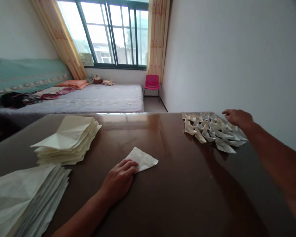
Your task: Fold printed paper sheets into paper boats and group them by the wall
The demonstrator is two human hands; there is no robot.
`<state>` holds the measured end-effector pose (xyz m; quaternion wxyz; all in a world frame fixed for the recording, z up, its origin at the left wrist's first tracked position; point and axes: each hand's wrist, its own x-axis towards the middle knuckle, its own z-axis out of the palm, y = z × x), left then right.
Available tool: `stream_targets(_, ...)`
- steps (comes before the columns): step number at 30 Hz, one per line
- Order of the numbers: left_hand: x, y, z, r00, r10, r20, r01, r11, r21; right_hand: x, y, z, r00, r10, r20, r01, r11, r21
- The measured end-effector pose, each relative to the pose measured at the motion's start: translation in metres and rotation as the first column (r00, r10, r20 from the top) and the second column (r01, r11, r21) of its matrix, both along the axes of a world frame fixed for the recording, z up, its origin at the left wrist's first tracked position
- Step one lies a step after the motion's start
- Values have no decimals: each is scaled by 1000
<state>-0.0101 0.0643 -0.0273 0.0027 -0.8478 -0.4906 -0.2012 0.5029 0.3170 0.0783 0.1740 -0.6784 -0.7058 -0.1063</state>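
Observation:
My left hand (122, 176) rests on the dark table, its fingers closed over the left edge of a folded piece of white paper (146, 160). That paper lies flat, roughly a triangle with its broad point toward the right. At the right, my right hand (239, 118) is over the far right side of a group of folded paper boats (208, 133). Its fingers reach leftward, partly apart, and no object shows in them. The boats, cream and greyish white, stand crowded together at the table's far right.
On the table's left lie a stack of cream paper sheets (69, 138) and, nearer, a stack of printed greyish sheets (22, 194). Beyond the brown table (167, 200) are a bed (113, 97) and a pink chair (152, 82). A white wall (232, 59) rises at the right.

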Motion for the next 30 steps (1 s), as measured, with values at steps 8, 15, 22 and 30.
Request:
stream_targets(8, 6, -5, 7, 999, -1, 36, 2, 999, -33, -237, -159, -41, 482, 873, -77, -863, 457, -218)
stream_targets(15, 8, -9, 9, 1000, -18, -8, 19, 1000, 9, -283, -183, -73, 506, 862, -28, -844, 489, -219)
stream_targets(22, 3, -3, 7, 997, -68, 19, 67, 996, 61, -312, -209, -78, 625, 770, 128, -739, 637, -222)
stream_targets(30, -9, 7, -7, 1000, -16, 7, 15, 996, 91, -322, -225, -92, 782, 596, 184, -568, 802, -183)
